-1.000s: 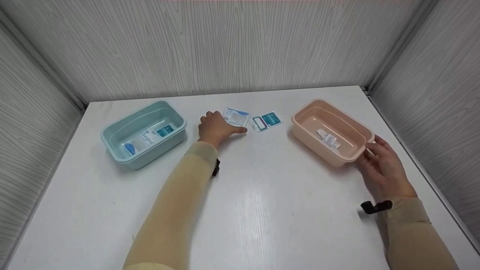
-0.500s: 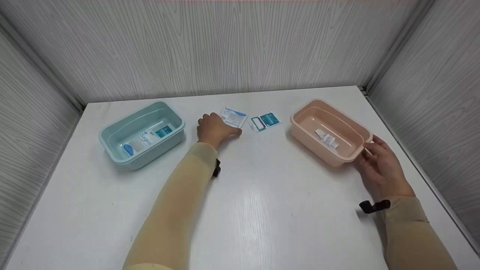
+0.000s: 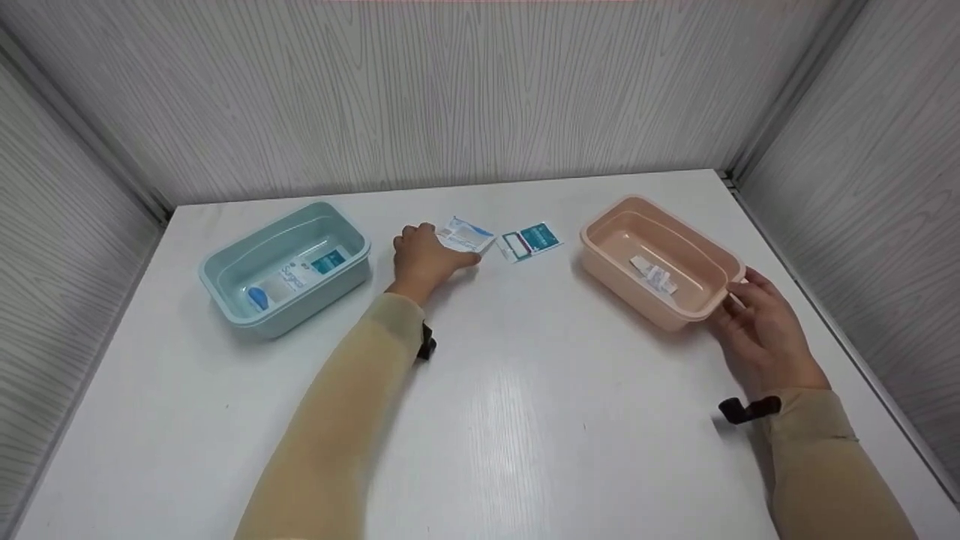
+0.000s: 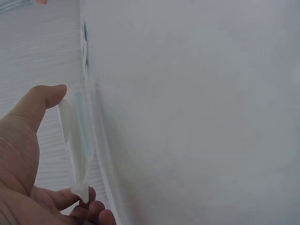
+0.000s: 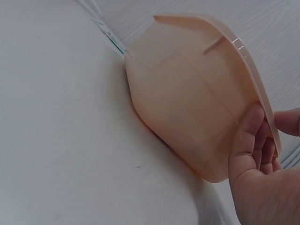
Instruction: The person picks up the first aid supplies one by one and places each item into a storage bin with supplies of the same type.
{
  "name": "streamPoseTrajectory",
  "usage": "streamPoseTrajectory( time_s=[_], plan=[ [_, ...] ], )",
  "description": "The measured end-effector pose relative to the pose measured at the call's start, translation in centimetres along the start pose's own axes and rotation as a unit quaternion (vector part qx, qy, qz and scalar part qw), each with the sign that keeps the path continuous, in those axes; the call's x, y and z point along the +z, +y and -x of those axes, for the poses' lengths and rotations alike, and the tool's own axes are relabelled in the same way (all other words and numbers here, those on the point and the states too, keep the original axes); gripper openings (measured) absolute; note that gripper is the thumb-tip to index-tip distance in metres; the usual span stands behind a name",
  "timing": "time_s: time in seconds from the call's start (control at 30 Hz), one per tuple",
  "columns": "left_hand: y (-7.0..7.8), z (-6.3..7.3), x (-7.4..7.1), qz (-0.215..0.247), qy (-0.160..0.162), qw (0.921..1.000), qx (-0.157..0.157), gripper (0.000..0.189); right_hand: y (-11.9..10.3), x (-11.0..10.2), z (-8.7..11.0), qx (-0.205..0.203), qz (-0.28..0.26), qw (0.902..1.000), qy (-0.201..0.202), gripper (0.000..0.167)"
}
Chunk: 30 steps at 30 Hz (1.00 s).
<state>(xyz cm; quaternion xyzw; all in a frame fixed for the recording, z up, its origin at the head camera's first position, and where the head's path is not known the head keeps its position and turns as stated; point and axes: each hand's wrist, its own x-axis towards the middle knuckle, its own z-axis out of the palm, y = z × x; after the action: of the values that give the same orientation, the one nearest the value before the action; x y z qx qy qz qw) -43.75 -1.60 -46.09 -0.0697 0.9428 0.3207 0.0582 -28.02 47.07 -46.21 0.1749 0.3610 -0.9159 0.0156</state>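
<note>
My left hand [image 3: 426, 259] is at the back middle of the table, pinching a thin white-and-blue packet [image 3: 465, 235] between thumb and fingers. In the left wrist view the packet [image 4: 77, 140] is seen edge-on, bowed between the thumb and the fingers. Just right of it lies a teal-and-white packet [image 3: 532, 241], flat on the table. My right hand [image 3: 765, 326] grips the near right corner of a peach plastic basin [image 3: 626, 291], with the rim between thumb and fingers in the right wrist view. Small white packets [image 3: 654, 275] lie inside that basin.
On the left stands a light-blue basin [image 3: 322, 298], holding a packet [image 3: 292, 279] printed "Surgical". The white table [image 3: 510, 420] is bounded by a wood-grain panel [image 3: 465, 97] at the back and similar panels at both sides.
The packet's near edge has come up off the table in my left hand, and the left forearm has drawn slightly toward the lower left. My right hand stays on the peach basin.
</note>
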Motion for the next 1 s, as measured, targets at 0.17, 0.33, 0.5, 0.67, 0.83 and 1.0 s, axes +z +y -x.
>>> streamPoseTrajectory(
  time_s=[0.17, 0.33, 0.5, 0.67, 0.83, 1.0],
  plan=[
    [-0.5, 0.9, -0.4, 0.047, 0.015, 0.9987, 0.012, 0.108, 0.1, 0.3, 0.0, 0.000, -0.016, 0.9999, -0.006, 0.055],
    [-0.8, 2.1, -0.8, 0.072, 0.028, 0.9965, 0.030, 0.105, 0.1, 0.3, 0.2, -0.001, -0.012, 0.9999, -0.003, 0.051],
    [-1.1, 3.8, -1.3, 0.095, 0.028, 0.9940, 0.045, 0.103, 0.2, 0.1, 0.1, -0.021, 0.019, 0.9996, 0.002, 0.045],
    [-1.2, 5.7, -2.0, 0.112, 0.023, 0.9918, 0.057, 0.101, 0.2, 0.1, 0.1, -0.016, 0.020, 0.9997, 0.003, 0.047],
    [-1.1, 7.6, -3.1, 0.112, 0.021, 0.9910, 0.070, 0.101, 0.1, 0.2, 0.1, -0.008, 0.013, 0.9999, 0.002, 0.051],
    [-1.1, 9.3, -4.7, 0.106, 0.024, 0.9899, 0.092, 0.101, 0.1, 0.3, 0.1, 0.005, 0.004, 1.0000, -0.003, 0.056]
  ],
)
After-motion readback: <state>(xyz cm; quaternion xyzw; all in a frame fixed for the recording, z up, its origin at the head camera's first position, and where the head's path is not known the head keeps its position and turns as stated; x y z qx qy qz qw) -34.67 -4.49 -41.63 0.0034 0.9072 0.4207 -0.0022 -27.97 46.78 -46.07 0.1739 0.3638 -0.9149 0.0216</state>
